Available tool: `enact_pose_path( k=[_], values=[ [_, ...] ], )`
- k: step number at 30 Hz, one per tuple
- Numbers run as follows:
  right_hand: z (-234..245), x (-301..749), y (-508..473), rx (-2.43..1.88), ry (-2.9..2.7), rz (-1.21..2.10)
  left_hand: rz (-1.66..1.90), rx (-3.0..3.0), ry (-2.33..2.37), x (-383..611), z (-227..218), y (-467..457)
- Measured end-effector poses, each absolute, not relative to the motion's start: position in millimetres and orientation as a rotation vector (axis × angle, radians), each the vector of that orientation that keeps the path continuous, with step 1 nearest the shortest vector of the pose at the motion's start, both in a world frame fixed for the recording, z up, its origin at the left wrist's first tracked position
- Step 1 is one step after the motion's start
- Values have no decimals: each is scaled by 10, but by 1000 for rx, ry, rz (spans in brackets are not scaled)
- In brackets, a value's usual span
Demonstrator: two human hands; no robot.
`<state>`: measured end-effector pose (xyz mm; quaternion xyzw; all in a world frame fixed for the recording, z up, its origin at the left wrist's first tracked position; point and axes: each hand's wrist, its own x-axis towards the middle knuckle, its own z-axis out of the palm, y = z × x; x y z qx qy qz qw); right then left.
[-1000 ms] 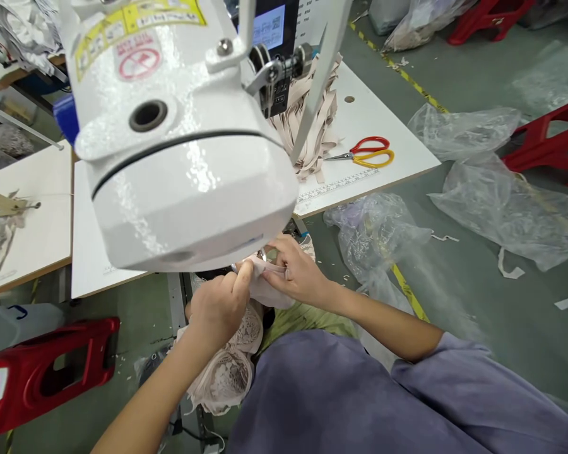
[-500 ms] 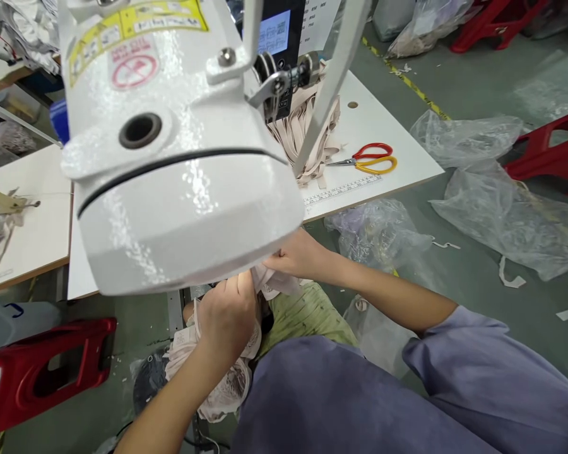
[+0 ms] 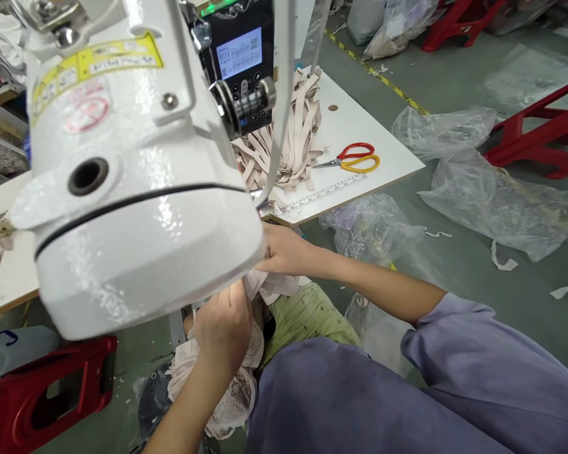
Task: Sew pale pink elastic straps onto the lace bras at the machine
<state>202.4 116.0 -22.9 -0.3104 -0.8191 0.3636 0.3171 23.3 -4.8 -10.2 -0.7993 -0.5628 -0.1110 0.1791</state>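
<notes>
A white sewing machine head (image 3: 132, 189) fills the upper left and hides the needle area. Under its front edge, my left hand (image 3: 224, 325) is closed on pale pink lace fabric (image 3: 227, 384) that hangs down toward the floor. My right hand (image 3: 286, 249) reaches in from the right and presses the same fabric at the machine's lower edge; its fingertips are hidden beneath the machine. A pale strap (image 3: 279, 101) runs down from above to the machine.
A pile of beige strips (image 3: 293, 145) and red-and-yellow scissors (image 3: 355, 157) lie on the white table (image 3: 388, 157). The machine's control panel (image 3: 239, 57) is lit. Clear plastic bags (image 3: 497, 202) lie on the green floor, red stools (image 3: 42, 391) at left and right.
The view has shifted so the machine head sits lower and further left. Both hands have moved further under the machine with the fabric; my right hand's fingers are now hidden.
</notes>
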Motion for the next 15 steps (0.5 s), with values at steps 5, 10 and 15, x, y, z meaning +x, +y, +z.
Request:
enact_pose_path(
  k=[5, 10, 15],
  values=[
    [-242, 2074, 1160, -822, -2156, 958, -351, -2289, -1585, 232, -104, -34],
    [-257, 2027, 1123, -803, -2103, 980, -316, -2275, -1719, 143, -139, -72],
    [-303, 2046, 1094, -814, -2048, 987, -357, -2320, -1698, 110, -146, -90]
  ],
)
